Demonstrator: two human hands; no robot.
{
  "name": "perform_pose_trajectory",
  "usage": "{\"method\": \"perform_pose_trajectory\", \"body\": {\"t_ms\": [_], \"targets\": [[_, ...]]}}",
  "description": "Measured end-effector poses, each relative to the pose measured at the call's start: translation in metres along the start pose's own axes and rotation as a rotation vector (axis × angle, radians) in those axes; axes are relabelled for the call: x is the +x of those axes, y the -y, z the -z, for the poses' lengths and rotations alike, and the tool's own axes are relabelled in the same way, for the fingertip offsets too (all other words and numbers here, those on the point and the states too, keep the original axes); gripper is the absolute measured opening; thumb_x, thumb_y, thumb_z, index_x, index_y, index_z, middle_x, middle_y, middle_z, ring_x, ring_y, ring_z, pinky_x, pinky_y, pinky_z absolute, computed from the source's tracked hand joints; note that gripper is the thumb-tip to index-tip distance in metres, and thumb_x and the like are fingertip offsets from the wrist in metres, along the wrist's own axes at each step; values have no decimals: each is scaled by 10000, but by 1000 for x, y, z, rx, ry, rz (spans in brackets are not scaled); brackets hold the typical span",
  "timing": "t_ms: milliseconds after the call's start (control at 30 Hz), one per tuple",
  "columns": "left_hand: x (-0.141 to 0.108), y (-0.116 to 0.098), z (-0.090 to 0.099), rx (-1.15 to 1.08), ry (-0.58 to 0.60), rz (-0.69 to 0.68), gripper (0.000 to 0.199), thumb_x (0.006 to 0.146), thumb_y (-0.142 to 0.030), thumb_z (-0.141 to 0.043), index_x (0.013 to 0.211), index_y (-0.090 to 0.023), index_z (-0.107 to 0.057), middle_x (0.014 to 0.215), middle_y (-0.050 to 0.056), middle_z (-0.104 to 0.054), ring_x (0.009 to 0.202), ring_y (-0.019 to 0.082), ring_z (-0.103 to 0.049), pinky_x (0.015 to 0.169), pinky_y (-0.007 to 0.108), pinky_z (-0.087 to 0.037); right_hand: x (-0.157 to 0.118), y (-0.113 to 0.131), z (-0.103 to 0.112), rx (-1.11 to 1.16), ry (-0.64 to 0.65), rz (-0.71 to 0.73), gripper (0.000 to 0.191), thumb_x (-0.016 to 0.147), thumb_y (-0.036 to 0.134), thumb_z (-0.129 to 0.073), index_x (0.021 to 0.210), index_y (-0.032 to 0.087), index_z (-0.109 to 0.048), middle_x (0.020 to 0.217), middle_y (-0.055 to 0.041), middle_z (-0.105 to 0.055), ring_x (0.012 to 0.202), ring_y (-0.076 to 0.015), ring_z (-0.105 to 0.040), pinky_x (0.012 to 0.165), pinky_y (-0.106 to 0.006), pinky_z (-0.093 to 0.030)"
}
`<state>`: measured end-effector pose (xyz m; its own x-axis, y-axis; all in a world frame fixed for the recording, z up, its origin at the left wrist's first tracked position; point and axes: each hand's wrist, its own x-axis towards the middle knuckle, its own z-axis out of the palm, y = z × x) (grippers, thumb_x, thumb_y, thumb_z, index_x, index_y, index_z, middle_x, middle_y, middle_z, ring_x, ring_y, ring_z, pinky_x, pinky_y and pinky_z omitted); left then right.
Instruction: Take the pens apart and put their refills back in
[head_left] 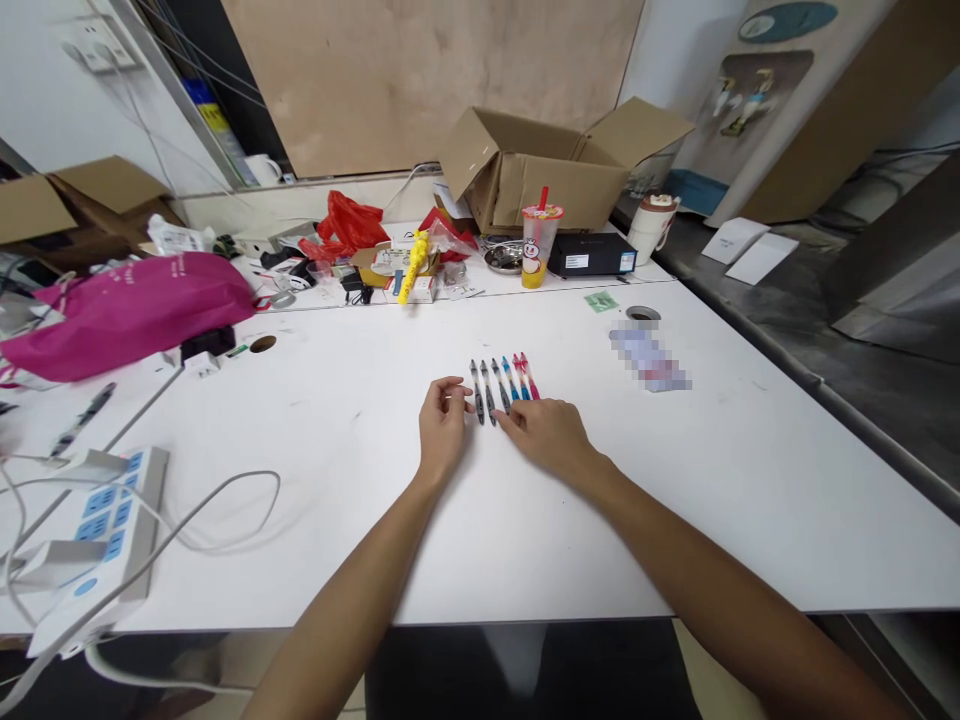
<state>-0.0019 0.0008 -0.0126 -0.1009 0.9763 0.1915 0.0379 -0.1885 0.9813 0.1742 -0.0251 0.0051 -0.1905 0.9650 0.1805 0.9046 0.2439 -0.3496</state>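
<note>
A row of pens lies side by side on the white table: three with black grips, such as the leftmost black pen (478, 392), then blue pens (511, 378) and pink-red pens (529, 376) on the right. Beside the leftmost black pen is my left hand (444, 425), its fingers loosely curved and nothing held; the fingertips are close to that pen. My right hand (553, 432) rests over the near ends of the blue and pink-red pens, hiding them. Its thumb reaches left toward the tip of a black pen, and some of its fingers are hidden.
A power strip (142, 530) with looping cables sits at the left. Farther back are a magenta bag (142, 310), a yellow object (414, 268), a drink cup (536, 245), a black box (592, 254) and an open carton (555, 180). A tape roll (643, 314) lies right.
</note>
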Motion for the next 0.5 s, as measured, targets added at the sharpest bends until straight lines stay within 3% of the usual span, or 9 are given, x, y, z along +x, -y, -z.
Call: {"method": "perform_pose_trajectory", "body": {"t_ms": [100,200,367,500], "targets": [[0,3,-1,-9,-13,12,164,941,-305,-553,1059,-201,-597,987,57,-690,710,127,-639,619,249,-486,2,-4,0,55,-82,296,258,979,407,-538,1082,212,-670,1103,-84,-724,1022,-256,-634,824,-382,-472],[1,3,-1,-12,-31,30,124,935,-274,-540,1018,-195,-587,963,49,-689,678,118,-626,648,261,-487,7,-8,-3,18,-64,444,400,955,358,-591,1326,209,-571,1403,-109,-606,1282,-297,-523,1028,-463,-428],[1,2,-2,6,16,47,107,930,-265,-538,988,-187,-584,925,43,-686,657,116,-618,675,272,-485,17,-12,-12,-79,-27,438,324,995,291,-541,1303,206,-594,1321,-102,-670,1252,-294,-561,1005,-476,-426],[3,3,-2,-14,45,61,94,924,-248,-532,974,-186,-580,915,38,-678,638,110,-609,671,275,-487,24,-16,-12,-114,-127,560,264,1011,299,-538,1218,205,-673,1292,-106,-688,1247,-288,-555,968,-442,-417]]}}
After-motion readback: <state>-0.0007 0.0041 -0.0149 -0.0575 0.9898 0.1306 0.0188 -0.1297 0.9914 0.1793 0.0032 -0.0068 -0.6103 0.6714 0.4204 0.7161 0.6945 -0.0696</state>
